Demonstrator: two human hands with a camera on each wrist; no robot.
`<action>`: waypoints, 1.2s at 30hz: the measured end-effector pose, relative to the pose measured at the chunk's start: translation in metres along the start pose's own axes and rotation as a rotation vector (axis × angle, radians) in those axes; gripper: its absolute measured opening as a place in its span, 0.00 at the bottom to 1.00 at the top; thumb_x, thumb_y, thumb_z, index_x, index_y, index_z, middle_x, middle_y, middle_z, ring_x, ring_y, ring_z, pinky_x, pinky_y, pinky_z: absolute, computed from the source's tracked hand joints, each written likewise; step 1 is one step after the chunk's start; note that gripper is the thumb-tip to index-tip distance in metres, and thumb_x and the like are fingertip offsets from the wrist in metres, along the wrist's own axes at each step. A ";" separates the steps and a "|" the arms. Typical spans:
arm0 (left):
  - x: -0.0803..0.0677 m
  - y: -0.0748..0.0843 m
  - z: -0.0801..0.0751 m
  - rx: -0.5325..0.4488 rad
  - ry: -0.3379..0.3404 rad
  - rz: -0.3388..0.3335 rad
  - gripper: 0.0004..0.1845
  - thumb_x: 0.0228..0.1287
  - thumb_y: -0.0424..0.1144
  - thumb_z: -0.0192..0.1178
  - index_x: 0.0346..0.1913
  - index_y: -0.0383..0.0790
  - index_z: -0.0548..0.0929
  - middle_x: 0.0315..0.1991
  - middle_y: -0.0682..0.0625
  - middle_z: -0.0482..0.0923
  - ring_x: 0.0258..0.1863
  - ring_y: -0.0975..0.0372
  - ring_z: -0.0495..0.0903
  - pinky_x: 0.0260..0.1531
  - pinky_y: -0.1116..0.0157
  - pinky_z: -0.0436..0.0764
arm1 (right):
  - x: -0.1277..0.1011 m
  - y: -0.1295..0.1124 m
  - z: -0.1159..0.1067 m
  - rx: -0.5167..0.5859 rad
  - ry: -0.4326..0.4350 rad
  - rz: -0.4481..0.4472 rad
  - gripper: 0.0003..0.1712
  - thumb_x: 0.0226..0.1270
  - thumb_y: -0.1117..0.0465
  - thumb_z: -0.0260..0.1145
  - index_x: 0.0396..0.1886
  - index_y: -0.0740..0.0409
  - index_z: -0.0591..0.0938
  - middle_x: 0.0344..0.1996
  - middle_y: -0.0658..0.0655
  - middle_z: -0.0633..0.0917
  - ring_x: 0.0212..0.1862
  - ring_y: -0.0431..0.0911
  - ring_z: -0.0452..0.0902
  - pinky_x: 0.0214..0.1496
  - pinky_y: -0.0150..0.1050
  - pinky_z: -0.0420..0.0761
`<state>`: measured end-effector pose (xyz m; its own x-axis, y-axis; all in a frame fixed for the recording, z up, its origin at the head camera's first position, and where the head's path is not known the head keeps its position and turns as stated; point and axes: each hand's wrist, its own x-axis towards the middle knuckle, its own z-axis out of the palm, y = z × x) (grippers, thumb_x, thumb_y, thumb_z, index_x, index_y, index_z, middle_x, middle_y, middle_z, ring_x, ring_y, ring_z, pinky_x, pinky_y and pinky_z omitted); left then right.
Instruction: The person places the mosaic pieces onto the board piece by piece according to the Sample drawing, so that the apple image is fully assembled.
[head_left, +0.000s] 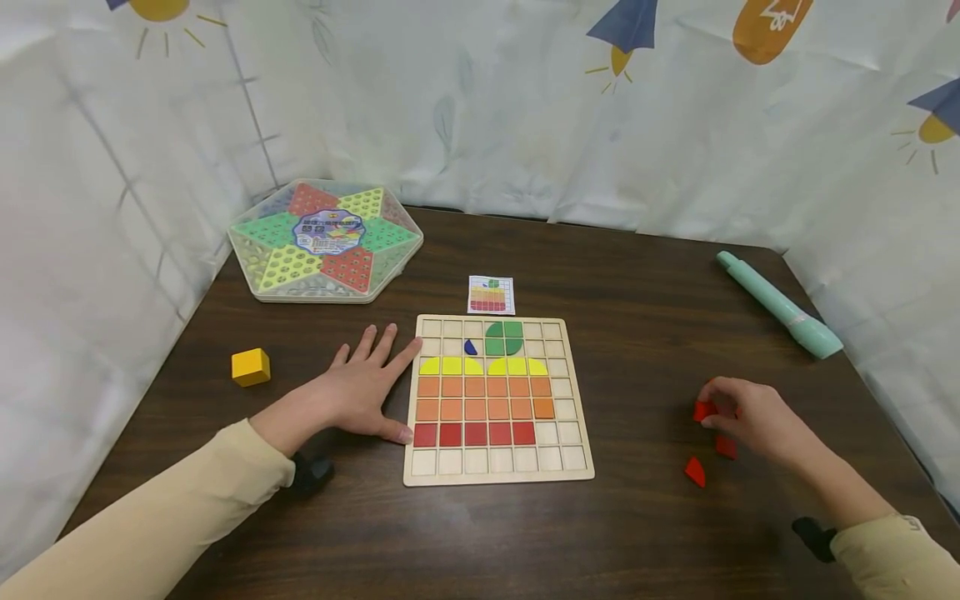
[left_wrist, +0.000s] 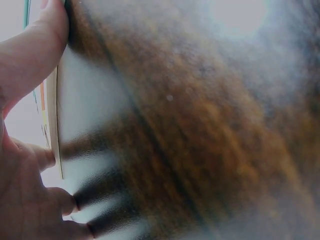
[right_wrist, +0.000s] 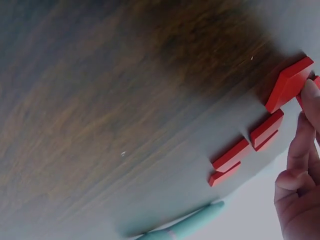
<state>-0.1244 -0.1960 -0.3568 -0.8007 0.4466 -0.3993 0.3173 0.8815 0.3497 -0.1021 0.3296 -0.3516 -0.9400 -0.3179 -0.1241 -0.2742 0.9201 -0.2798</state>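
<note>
Left hand flat, fingers spread, bracing wooden grid board at left edge. Right hand pinching red tile right of board, beside loose red pieces. Advisable: keep board pinned, lift tile level, seat squarely into empty cell.

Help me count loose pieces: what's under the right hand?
Under the right hand one red piece shows at the fingertips, another beside the palm. Anything beneath the palm is covered.

One puzzle board; one yellow cube; one teal pen; perhaps three loose red pieces.
</note>
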 end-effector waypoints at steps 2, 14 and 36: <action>0.000 0.000 0.000 0.000 -0.002 -0.002 0.68 0.50 0.68 0.73 0.84 0.41 0.45 0.82 0.28 0.34 0.80 0.30 0.35 0.69 0.25 0.47 | 0.001 -0.001 0.002 0.003 0.002 -0.003 0.12 0.56 0.66 0.78 0.37 0.54 0.83 0.27 0.44 0.82 0.28 0.33 0.71 0.30 0.33 0.75; 0.001 -0.001 0.001 0.005 -0.006 -0.011 0.68 0.50 0.69 0.73 0.84 0.42 0.46 0.82 0.28 0.34 0.80 0.30 0.34 0.70 0.25 0.46 | 0.018 -0.045 0.001 0.169 0.012 -0.106 0.10 0.62 0.67 0.74 0.42 0.53 0.89 0.36 0.48 0.90 0.33 0.34 0.83 0.34 0.32 0.82; 0.001 -0.002 0.001 -0.002 -0.009 -0.006 0.68 0.50 0.69 0.72 0.84 0.43 0.44 0.82 0.29 0.33 0.80 0.30 0.33 0.70 0.25 0.46 | 0.057 -0.155 0.033 0.314 -0.235 -0.261 0.05 0.65 0.63 0.74 0.38 0.50 0.87 0.32 0.41 0.86 0.35 0.32 0.77 0.40 0.31 0.81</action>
<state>-0.1257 -0.1970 -0.3587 -0.7978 0.4424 -0.4095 0.3112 0.8840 0.3488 -0.1063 0.1617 -0.3469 -0.7661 -0.6063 -0.2134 -0.3866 0.6999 -0.6006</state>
